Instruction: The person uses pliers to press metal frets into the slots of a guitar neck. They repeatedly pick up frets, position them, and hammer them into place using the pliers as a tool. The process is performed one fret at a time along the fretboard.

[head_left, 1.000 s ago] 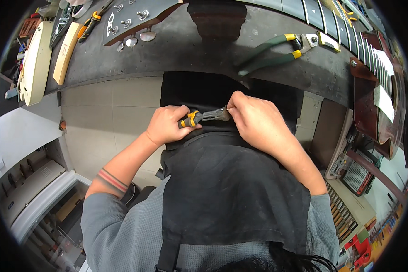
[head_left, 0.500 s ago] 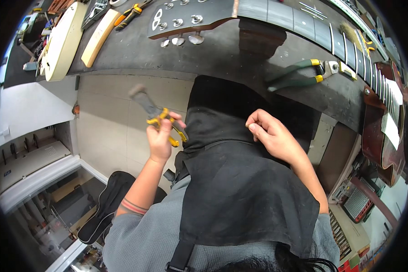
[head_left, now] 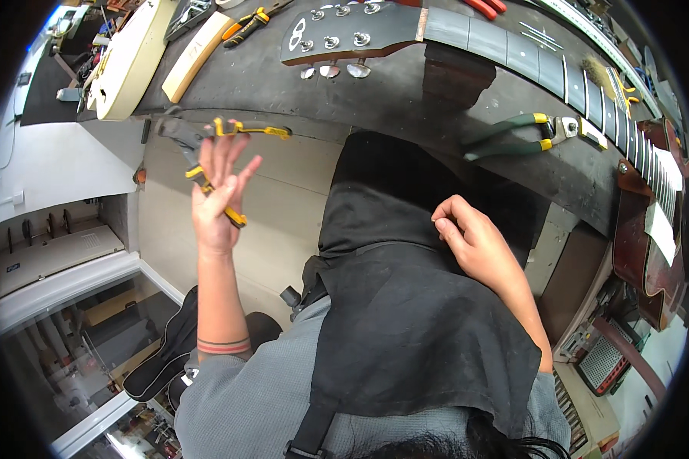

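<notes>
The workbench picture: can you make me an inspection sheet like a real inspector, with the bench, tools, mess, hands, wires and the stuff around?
Surface: dark workbench, marked with specks; a guitar neck lies over a dark block.
Job's things: yellow-and-grey pliers, handles spread apart.
Clutter: green-handled cutters near the neck; pale wood strip and cream guitar body at left.
Hands: left hand holds the pliers, fingers spread; right hand curled, anything inside hidden.
Cables: nothing clearly seen.
Surroundings: pale floor; black case, lower left.
</notes>
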`<action>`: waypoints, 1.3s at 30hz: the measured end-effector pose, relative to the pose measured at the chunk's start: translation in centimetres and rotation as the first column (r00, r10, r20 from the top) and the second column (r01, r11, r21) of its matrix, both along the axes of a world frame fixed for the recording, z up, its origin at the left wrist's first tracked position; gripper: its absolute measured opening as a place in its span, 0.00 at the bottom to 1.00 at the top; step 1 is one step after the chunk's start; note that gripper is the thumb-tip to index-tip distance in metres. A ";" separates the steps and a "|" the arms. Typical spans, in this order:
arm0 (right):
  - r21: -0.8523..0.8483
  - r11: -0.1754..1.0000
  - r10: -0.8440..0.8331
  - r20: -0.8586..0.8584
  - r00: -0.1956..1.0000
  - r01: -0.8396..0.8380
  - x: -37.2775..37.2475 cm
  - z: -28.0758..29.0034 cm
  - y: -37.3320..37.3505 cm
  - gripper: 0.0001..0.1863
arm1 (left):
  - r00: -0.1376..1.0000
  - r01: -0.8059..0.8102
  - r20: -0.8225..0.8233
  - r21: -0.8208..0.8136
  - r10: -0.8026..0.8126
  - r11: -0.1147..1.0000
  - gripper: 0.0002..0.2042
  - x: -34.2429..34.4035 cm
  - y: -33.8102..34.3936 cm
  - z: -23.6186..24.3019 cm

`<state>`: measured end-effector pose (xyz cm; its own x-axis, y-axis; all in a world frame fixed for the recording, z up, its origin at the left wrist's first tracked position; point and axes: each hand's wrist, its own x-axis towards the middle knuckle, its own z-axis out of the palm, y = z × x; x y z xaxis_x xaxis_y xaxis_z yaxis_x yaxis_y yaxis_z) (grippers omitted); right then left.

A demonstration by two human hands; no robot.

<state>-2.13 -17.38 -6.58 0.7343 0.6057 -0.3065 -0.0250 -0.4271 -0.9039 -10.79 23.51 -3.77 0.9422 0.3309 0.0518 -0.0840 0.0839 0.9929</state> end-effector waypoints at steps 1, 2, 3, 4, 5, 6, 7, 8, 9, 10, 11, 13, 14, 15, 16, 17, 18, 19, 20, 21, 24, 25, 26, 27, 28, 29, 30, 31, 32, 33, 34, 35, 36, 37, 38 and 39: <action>0.012 1.000 -0.006 0.033 0.999 0.006 -0.1 0.2 -0.1 0.06 | 1.000 -0.022 0.014 0.033 0.021 0.999 0.42 0.7 0.5 0.6; 0.024 1.000 -0.013 0.065 0.998 0.011 -0.2 0.5 -0.1 0.05 | 0.999 -0.044 0.028 0.065 0.042 0.997 0.42 1.4 1.0 1.3; 0.056 0.998 -0.004 0.133 0.991 -0.004 -0.1 1.1 0.0 0.04 | 0.996 -0.080 -0.015 0.154 0.083 0.985 0.42 2.0 1.7 2.4; 0.085 0.996 0.002 0.203 0.979 -0.020 0.0 1.7 0.2 0.04 | 0.989 -0.116 -0.064 0.205 0.132 0.972 0.40 2.8 1.9 3.6; 0.112 0.993 0.005 0.272 0.962 -0.037 0.1 2.2 0.5 0.05 | 0.977 -0.127 -0.129 0.298 0.171 0.946 0.38 3.6 2.3 4.8; 0.114 0.993 -0.010 0.397 0.918 -0.038 0.2 2.6 0.9 0.05 | 0.960 -0.124 -0.185 0.388 0.209 0.913 0.36 4.6 2.8 5.7; 0.117 0.992 -0.018 0.515 0.857 -0.050 0.3 2.9 1.6 0.06 | 0.929 -0.121 -0.245 0.509 0.279 0.852 0.30 5.4 3.5 6.1; 0.118 0.991 -0.027 0.623 0.781 -0.060 0.6 3.3 2.3 0.07 | 0.920 -0.062 -0.277 0.595 0.277 0.802 0.29 6.5 4.2 5.9; 0.106 0.991 -0.012 0.697 0.717 -0.086 1.0 3.9 3.4 0.08 | 0.906 -0.005 -0.309 0.677 0.291 0.736 0.28 7.3 5.1 5.8; 0.084 0.992 -0.001 0.764 0.645 -0.099 1.4 4.4 4.4 0.08 | 0.893 0.062 -0.340 0.743 0.296 0.666 0.27 8.7 5.1 5.8; 0.031 0.994 0.036 0.815 0.578 -0.106 2.1 4.4 5.5 0.05 | 0.872 0.078 -0.337 0.811 0.355 0.579 0.27 9.9 4.6 5.5; -0.041 0.999 0.035 0.858 0.512 0.001 3.3 3.7 7.8 0.05 | 0.880 0.088 -0.205 0.957 0.429 0.277 0.28 11.8 3.5 4.2; -0.074 0.996 0.038 0.878 0.477 0.058 3.8 3.2 8.8 0.05 | 0.885 0.087 -0.128 0.990 0.448 0.112 0.28 12.4 3.2 3.6; -0.112 0.990 0.062 0.893 0.446 0.087 4.4 2.5 9.6 0.08 | 0.884 0.087 -0.165 0.977 0.437 0.193 0.30 12.7 3.6 3.3; -0.106 0.991 0.059 0.886 0.459 0.077 4.4 2.2 10.3 0.08 | 0.885 0.089 -0.160 0.980 0.438 0.177 0.30 12.9 3.8 2.9; -0.100 0.993 0.057 0.879 0.473 0.066 4.3 2.0 11.0 0.09 | 0.884 0.092 -0.155 0.983 0.441 0.161 0.30 13.1 4.1 2.4; -0.091 0.995 0.057 0.871 0.488 0.047 4.3 1.9 11.3 0.09 | 0.880 0.094 -0.150 0.985 0.451 0.144 0.30 13.0 3.8 2.3; 0.031 0.994 0.021 0.878 0.478 -0.102 4.2 1.9 11.3 0.09 | 0.902 0.066 -0.075 0.997 0.426 0.034 0.30 12.7 3.1 1.9; 0.133 0.960 0.024 0.837 0.547 -0.246 3.7 2.1 11.0 0.07 | 0.896 0.092 -0.100 0.995 0.432 0.040 0.30 12.6 2.4 1.7; 0.149 0.937 0.098 0.756 0.647 -0.315 3.3 3.0 10.6 0.07 | 0.889 0.117 -0.125 0.992 0.441 0.046 0.31 12.6 1.3 2.1; 0.187 0.956 -0.057 0.874 0.482 -0.225 4.1 3.4 11.0 0.06 | 0.892 0.114 -0.103 0.993 0.440 0.001 0.32 13.0 0.8 2.3; 0.173 0.974 -0.092 0.889 0.448 -0.145 4.7 3.2 11.6 0.10 | 0.897 0.095 -0.068 0.995 0.436 -0.042 0.32 13.5 1.3 2.0; 0.162 0.969 -0.062 0.892 0.448 -0.187 5.1 2.6 11.9 0.09 | 0.902 0.075 -0.031 0.993 0.431 -0.086 0.32 14.0 1.5 1.7; 0.150 0.961 -0.034 0.895 0.444 -0.231 5.6 1.8 12.3 0.09 | 0.894 0.065 -0.023 0.995 0.448 -0.079 0.32 14.6 1.5 1.7; 0.139 0.952 -0.005 0.898 0.439 -0.273 5.8 1.2 12.5 0.09 | 0.897 0.063 -0.017 0.994 0.442 -0.088 0.32 14.9 1.8 1.5; 0.184 0.903 0.045 0.858 0.512 -0.388 4.8 0.8 12.4 0.04 | 0.900 0.060 -0.011 0.993 0.435 -0.098 0.33 15.2 2.2 1.3; 0.078 0.827 0.426 0.560 0.711 -0.557 3.9 3.5 11.7 0.04 | 0.899 0.063 -0.011 0.993 0.438 -0.104 0.33 15.1 2.7 0.9; 0.118 0.818 0.380 0.625 0.682 -0.563 2.9 3.3 10.8 0.04 | 0.907 0.039 -0.007 0.997 0.421 -0.068 0.31 15.2 2.3 0.9; 0.155 0.806 0.329 0.685 0.650 -0.571 2.0 3.0 9.6 0.05 | 0.929 -0.055 0.099 0.990 0.357 -0.132 0.28 14.9 1.6 1.0; 0.231 0.845 0.147 0.768 0.624 -0.483 1.5 3.0 8.6 0.04 | 0.935 -0.151 0.203 0.970 0.292 -0.193 0.26 13.9 0.9 1.3; 0.223 0.886 0.076 0.794 0.603 -0.405 2.0 3.9 6.8 0.05 | 0.926 -0.245 0.303 0.937 0.227 -0.250 0.23 12.4 0.4 1.5; 0.171 0.945 0.021 0.821 0.571 -0.281 3.0 5.0 4.6 0.07 | 0.924 -0.358 0.369 0.927 0.102 -0.110 0.20 10.6 -0.3 1.4; 0.113 0.989 -0.053 0.866 0.497 -0.091 4.0 4.9 2.4 0.09 | 0.895 -0.443 0.445 0.895 -0.024 0.049 0.18 9.1 -1.3 1.0; 0.091 0.995 -0.099 0.886 0.452 0.038 5.3 4.7 0.6 0.11 | 0.889 -0.376 0.411 0.907 -0.203 0.190 0.19 7.7 -2.8 0.4; -0.015 0.975 -0.094 0.878 0.470 0.222 5.6 4.5 -0.5 0.11 | 0.843 -0.282 0.391 0.906 -0.369 0.314 0.19 6.7 -4.7 -0.2; -0.107 0.950 -0.056 0.866 0.498 0.294 6.3 4.0 -1.6 0.09 | 0.874 -0.249 0.341 0.926 -0.347 0.283 0.20 7.0 -7.4 -0.3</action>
<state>4.20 -18.99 -2.54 0.7934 0.4398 0.4208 0.5999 -0.6822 -0.4180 -3.77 16.12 -4.09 0.7193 -0.2801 0.6357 -0.5094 -0.8349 0.2086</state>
